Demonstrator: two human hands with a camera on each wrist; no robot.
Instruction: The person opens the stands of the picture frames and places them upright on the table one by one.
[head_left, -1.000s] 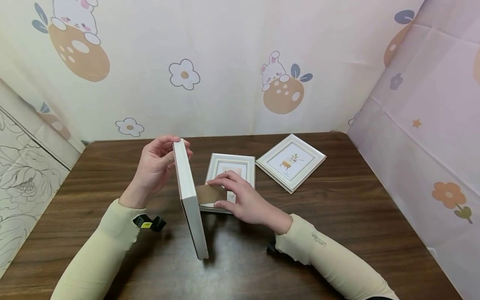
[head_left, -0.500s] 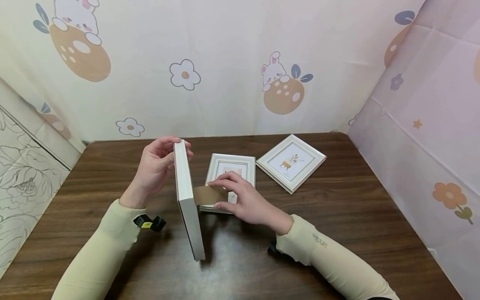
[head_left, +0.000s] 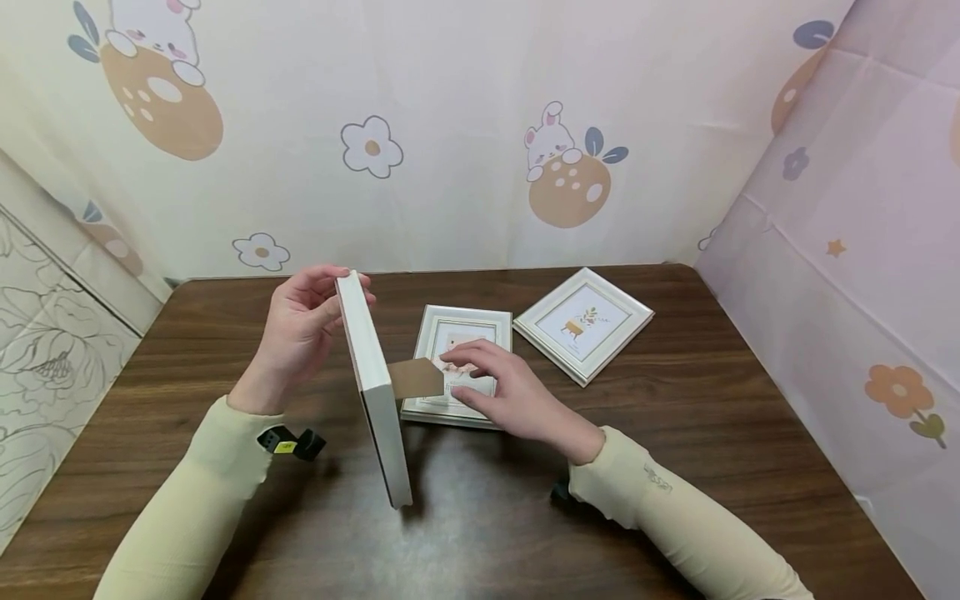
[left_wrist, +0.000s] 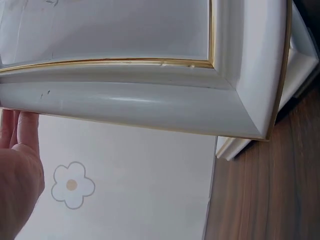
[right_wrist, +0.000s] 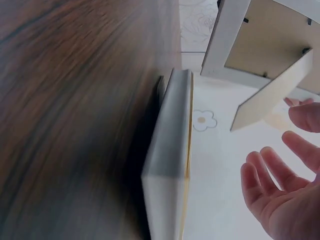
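Standing on edge over the table is a white picture frame, seen side-on in the head view. My left hand grips its far upper edge, thumb on the near side. The left wrist view shows the gold-lined front of this frame. From its back sticks out a brown stand flap. My right hand hovers just right of the flap, fingers spread and holding nothing. In the right wrist view a gap separates those fingers from the flap; small dark clips dot the backing.
A second white picture frame lies face up under my right hand, partly covered by it. Farther right a third picture frame lies turned at an angle. Both are on the dark wooden table. A patterned curtain hangs behind.
My right hand has let go of the flap and shifted a little to the right. My left hand and the top of the held frame have moved slightly left.
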